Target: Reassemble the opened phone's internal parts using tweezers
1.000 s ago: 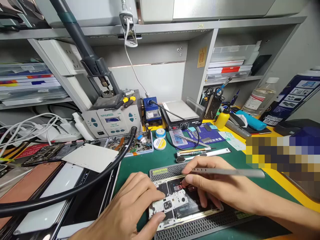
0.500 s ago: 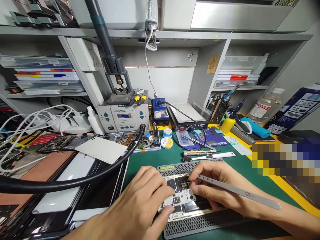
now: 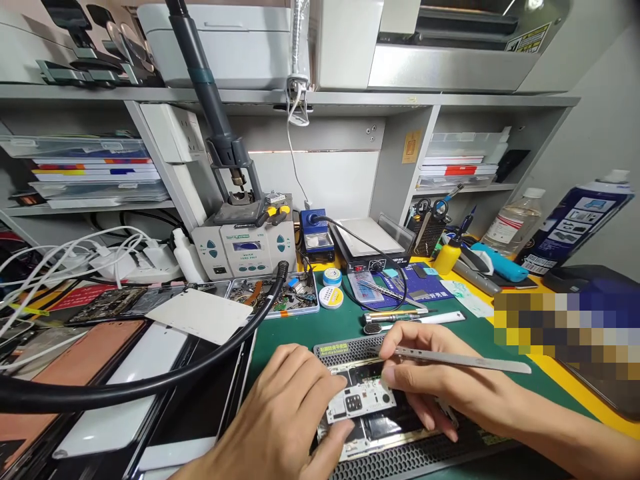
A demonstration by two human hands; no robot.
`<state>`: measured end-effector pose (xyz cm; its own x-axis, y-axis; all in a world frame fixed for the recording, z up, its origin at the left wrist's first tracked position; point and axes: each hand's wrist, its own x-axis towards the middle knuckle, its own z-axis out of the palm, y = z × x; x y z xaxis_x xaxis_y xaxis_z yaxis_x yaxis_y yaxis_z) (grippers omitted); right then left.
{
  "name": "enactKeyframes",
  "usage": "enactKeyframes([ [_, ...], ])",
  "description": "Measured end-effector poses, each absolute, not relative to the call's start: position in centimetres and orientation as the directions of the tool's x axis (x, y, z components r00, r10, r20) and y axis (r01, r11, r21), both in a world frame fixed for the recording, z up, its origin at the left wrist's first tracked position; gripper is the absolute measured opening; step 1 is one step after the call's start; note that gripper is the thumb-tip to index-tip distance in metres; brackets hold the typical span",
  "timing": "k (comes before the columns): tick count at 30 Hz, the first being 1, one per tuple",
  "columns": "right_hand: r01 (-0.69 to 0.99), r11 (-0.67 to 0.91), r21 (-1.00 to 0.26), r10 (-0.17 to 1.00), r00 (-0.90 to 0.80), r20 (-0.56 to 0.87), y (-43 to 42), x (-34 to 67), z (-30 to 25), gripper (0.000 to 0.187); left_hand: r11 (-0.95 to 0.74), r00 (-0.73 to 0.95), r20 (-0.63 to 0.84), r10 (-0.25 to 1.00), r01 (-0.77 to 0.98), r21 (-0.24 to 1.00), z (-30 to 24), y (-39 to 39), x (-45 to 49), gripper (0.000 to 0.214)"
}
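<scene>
Head view: opened phone (image 3: 395,425) on grey mat (image 3: 390,459), ends part-covered by left hand (image 3: 287,413) and right hand (image 3: 433,370).
From it: toothbrush (image 3: 435,320) 12 o'clock, parts tray (image 3: 300,311) 11, black hose (image 3: 150,385) 9. White plate (image 3: 370,400) over dark innards (image 3: 377,427). Left half-open at plate, grip unclear; right pinches metal tool (image 3: 465,361).

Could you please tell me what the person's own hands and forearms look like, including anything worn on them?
The left hand and right hand are bare, without gloves. No sleeve covers the visible part of either forearm, and no ring, watch or bracelet can be seen.
</scene>
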<state>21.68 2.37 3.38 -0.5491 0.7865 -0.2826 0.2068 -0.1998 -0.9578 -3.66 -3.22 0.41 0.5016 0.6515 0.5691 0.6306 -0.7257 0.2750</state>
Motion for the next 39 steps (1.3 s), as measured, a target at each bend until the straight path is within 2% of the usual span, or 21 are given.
enactKeyframes([
  [7,0.115,-0.327,-0.938,0.760,-0.557,-0.333,2.3,21.7,3.5,0.032,-0.738,0.475,0.616,0.629,0.613,0.282,0.4,-3.3,-3.7,0.018],
  [12,-0.014,-0.301,-0.954,0.828,-0.500,-0.253,2.8,22.3,3.7,0.036,-0.709,0.441,0.595,0.672,0.616,0.343,0.9,-3.4,-4.1,0.016],
  [19,-0.110,-0.333,-0.937,0.858,-0.446,-0.253,3.5,22.5,3.9,0.034,-0.647,0.353,0.579,0.735,0.620,0.444,1.6,-2.3,-4.4,0.019],
  [25,-0.188,-0.408,-0.893,0.843,-0.452,-0.291,3.6,21.9,3.7,0.024,-0.576,0.310,0.503,0.807,0.600,0.555,2.7,-1.6,-5.0,0.014],
  [31,-0.273,-0.507,-0.817,0.817,-0.454,-0.355,3.8,21.8,3.4,0.010,-0.341,0.251,0.240,0.938,0.532,0.775,2.6,-1.6,-5.7,0.015],
  [39,-0.351,-0.607,-0.713,0.770,-0.480,-0.420,3.1,21.2,3.9,0.007,-0.396,0.288,0.274,0.917,0.586,0.707,2.5,-1.9,-5.3,0.010],
])
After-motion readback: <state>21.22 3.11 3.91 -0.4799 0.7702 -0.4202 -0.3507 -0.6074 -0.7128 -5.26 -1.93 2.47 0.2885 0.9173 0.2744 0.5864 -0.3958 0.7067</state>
